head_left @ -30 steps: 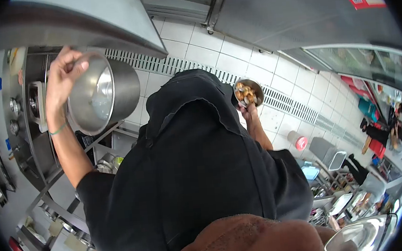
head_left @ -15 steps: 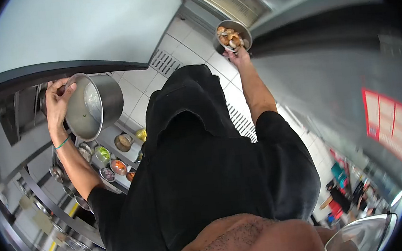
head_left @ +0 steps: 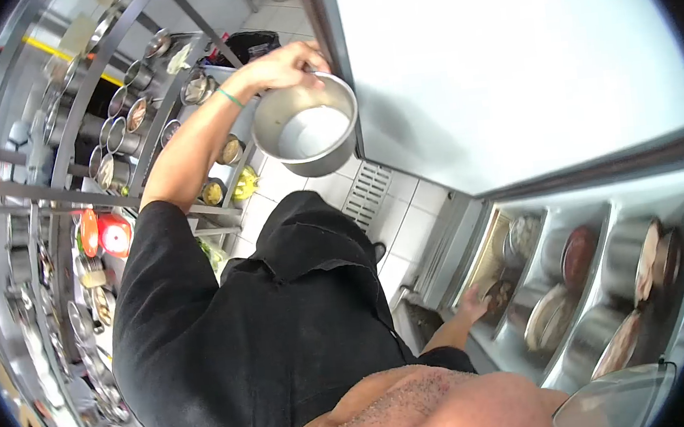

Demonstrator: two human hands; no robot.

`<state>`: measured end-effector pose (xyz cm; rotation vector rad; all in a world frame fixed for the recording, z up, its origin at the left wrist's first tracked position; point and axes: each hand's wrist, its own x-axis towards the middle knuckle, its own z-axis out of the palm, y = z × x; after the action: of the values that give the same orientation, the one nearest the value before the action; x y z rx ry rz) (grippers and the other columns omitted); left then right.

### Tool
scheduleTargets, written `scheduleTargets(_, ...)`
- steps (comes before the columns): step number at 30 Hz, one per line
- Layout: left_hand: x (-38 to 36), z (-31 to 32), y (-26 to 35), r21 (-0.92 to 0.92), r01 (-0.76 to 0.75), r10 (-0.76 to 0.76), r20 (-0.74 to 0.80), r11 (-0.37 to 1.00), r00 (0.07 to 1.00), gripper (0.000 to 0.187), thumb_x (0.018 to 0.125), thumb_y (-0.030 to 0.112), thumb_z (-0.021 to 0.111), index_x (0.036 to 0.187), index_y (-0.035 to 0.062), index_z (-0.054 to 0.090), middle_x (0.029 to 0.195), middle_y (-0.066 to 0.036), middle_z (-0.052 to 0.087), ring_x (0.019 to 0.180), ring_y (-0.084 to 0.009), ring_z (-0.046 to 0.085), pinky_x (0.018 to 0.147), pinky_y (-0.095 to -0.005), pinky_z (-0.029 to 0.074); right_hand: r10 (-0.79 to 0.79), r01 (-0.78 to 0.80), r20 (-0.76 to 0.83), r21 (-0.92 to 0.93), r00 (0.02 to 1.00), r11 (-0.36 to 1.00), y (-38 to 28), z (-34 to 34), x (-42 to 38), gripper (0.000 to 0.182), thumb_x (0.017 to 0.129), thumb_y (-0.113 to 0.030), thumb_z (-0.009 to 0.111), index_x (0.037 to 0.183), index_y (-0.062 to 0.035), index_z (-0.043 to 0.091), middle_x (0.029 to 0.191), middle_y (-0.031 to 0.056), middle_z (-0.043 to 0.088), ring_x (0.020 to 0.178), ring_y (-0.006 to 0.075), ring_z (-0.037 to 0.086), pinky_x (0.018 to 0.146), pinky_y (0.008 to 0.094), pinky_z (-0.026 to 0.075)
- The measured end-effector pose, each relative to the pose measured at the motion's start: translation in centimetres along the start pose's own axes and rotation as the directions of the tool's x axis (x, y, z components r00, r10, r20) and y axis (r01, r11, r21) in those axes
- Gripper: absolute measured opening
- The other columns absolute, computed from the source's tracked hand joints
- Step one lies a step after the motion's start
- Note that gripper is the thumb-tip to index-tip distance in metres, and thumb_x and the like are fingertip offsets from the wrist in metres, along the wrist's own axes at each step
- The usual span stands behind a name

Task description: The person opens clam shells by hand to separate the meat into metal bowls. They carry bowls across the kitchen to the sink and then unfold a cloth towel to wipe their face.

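My left hand [head_left: 296, 64] grips the edge of an open metal pot [head_left: 332, 145], which is tilted so that its pale inside shows. The pot hangs over the tiled floor, beside a large white door panel. At the lower right, my right hand [head_left: 473, 304] reaches into an open refrigerated compartment. Its fingers are at the rim of a small metal bowl [head_left: 498, 296] with dark brown pieces inside. That bowl is in shadow and slightly blurred.
Metal containers of food [head_left: 550, 317] stand in the divided compartment around the bowl. The white door panel [head_left: 508, 61] fills the upper right. Metal shelving [head_left: 87, 89] with several pots and bowls stands on the left. A floor grate [head_left: 368, 195] lies ahead.
The view has swung round to the right. My right hand and the bowl, formerly held out over the floor, are now inside the compartment. My left hand still holds the pot.
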<state>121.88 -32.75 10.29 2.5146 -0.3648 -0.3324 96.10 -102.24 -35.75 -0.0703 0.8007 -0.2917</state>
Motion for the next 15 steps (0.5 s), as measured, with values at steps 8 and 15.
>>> scheduleTargets(8,-0.9,-2.0,-0.7,-0.287,-0.175,0.264,0.309,0.942,0.914,0.028,0.074,0.004,0.076,0.102,-0.0008,0.073,0.107,-0.014,0.066,0.1,-0.0259,0.064,0.079,-0.0339,0.052,0.409,-0.396,-0.206,-0.795,0.889,0.46,17.7,0.9,-8.5,0.031,0.097,-0.027,0.052,0.096,0.0032,0.062,0.078,0.0152,0.066,0.058,0.0256,0.062,0.051,0.0332,0.055)
scheduleTargets(15,-0.6,-2.1,-6.0,-0.491,-0.413,0.64,0.544,0.767,0.543,0.028,0.074,0.007,0.075,0.099,-0.0033,0.069,0.132,-0.019,0.062,0.127,-0.0291,0.056,0.094,-0.0402,0.05,0.176,-0.504,-0.474,-0.827,0.863,0.249,33.3,-6.3,-18.4,0.057,0.092,-0.019,0.057,0.142,-0.0026,0.035,0.126,0.0236,0.056,0.086,0.035,0.065,0.063,0.0421,0.055)
